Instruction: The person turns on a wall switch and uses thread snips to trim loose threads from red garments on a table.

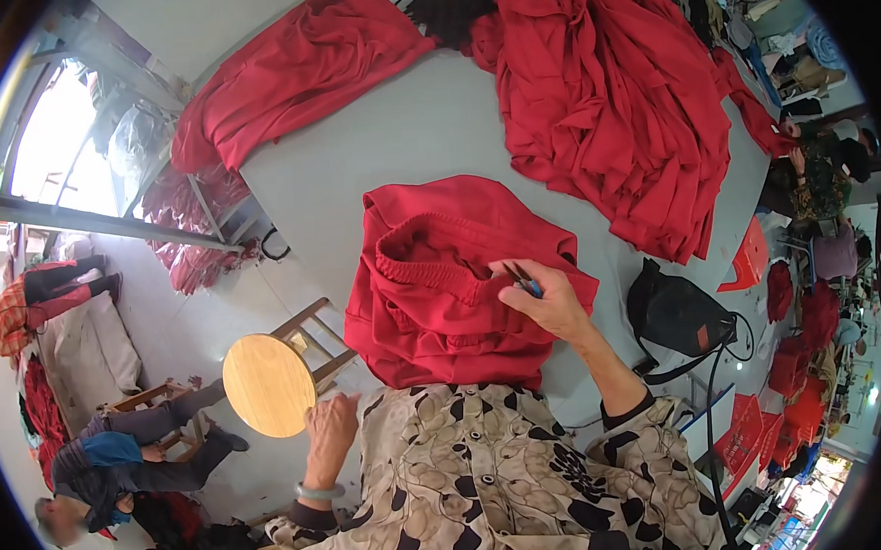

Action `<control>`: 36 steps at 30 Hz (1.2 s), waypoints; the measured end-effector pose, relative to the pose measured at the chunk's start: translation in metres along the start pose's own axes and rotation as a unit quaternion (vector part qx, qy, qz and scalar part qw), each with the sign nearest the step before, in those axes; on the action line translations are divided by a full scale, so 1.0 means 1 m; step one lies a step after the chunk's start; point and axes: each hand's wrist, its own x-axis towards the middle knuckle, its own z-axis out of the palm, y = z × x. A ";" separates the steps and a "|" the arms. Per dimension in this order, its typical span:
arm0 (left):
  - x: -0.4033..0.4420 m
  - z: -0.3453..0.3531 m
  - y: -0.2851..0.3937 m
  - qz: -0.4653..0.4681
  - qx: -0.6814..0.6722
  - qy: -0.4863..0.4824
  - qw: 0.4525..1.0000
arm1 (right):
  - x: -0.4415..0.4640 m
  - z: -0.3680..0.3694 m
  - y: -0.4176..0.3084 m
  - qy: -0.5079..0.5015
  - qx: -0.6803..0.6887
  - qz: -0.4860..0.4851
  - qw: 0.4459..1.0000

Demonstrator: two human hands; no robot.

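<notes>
A red garment with a gathered elastic waistband (431, 275) lies bunched on the grey table in front of my body. My right hand (552, 304) rests over its right side, fingers closed around small thread snips (524, 280) with dark blades and a blue part. Away from the cloth, my left hand (330, 435) hangs low beside the round wooden stool (270, 385). Its fingers are curled together; whether anything small is between them cannot be made out. A bangle circles the left wrist.
On the table (373, 129) are a long red garment pile (301, 78) at back left and a larger red heap (611, 107) at back right. A black bag (676, 307) with a cord sits at right. People are on both sides, one seated at left (122, 461).
</notes>
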 end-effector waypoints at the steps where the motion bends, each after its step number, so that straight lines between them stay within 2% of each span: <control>1: 0.000 -0.012 0.017 -0.011 -0.067 0.018 0.998 | 0.005 0.004 0.005 0.013 -0.062 -0.028 0.998; 2: 0.002 -0.018 0.033 0.033 -0.177 0.060 0.982 | 0.007 0.006 0.011 0.023 -0.124 -0.054 0.991; 3: 0.006 -0.028 0.055 0.089 -0.326 0.095 0.936 | 0.008 0.007 0.015 0.022 -0.123 -0.055 0.991; 5: 0.015 -0.045 0.093 0.166 -0.400 0.155 0.888 | 0.015 0.007 0.018 0.000 -0.175 -0.022 0.984; 6: 0.021 -0.050 0.110 0.173 -0.447 0.166 0.862 | 0.016 0.006 0.016 -0.001 -0.177 -0.025 0.984; 7: 0.027 -0.054 0.125 0.179 -0.494 0.176 0.832 | 0.016 0.005 0.013 -0.012 -0.142 0.015 0.990; 8: 0.033 -0.059 0.137 0.181 -0.496 0.178 0.830 | 0.016 0.002 0.009 -0.021 -0.107 0.055 0.992; 9: 0.037 -0.063 0.147 0.173 -0.523 0.180 0.815 | 0.015 0.002 0.004 -0.021 -0.110 0.054 0.992; 11: 0.045 -0.069 0.162 0.167 -0.549 0.184 0.798 | 0.012 0.006 -0.008 -0.034 0.041 0.102 0.993; 13: 0.050 -0.075 0.173 0.213 -0.475 0.321 0.791 | 0.008 0.007 -0.018 -0.036 0.057 0.109 0.992; 16: 0.058 -0.075 0.179 0.204 -0.405 0.379 0.807 | 0.002 0.009 -0.022 -0.042 0.078 0.110 0.990; 17: 0.060 -0.071 0.180 0.204 -0.403 0.379 0.807 | 0.000 0.010 -0.022 -0.047 0.079 0.104 0.990; 21: 0.069 -0.052 0.178 0.209 -0.533 0.314 0.757 | -0.005 0.012 -0.009 -0.052 0.058 0.077 0.994; 22: 0.071 -0.048 0.177 0.207 -0.572 0.286 0.740 | -0.007 0.013 -0.007 -0.054 0.108 0.104 0.987; 23: 0.071 -0.045 0.176 0.208 -0.571 0.285 0.741 | -0.010 0.014 -0.005 -0.056 0.158 0.130 0.977; 26: 0.068 -0.041 0.174 0.173 -0.620 0.232 0.730 | -0.014 0.016 0.006 -0.054 0.193 0.134 0.971; 28: 0.065 -0.040 0.171 0.213 -0.512 0.315 0.770 | -0.018 0.016 0.009 -0.047 0.210 0.133 0.967; 32: 0.056 -0.029 0.155 0.222 -0.502 0.286 0.785 | -0.023 0.016 0.010 -0.021 0.245 0.131 0.961; 35: 0.044 -0.028 0.131 0.204 -0.427 0.268 0.839 | -0.026 0.014 0.012 -0.020 0.267 0.119 0.956; 36: 0.040 -0.024 0.118 0.207 -0.426 0.265 0.840 | -0.028 0.014 0.012 -0.016 0.268 0.119 0.956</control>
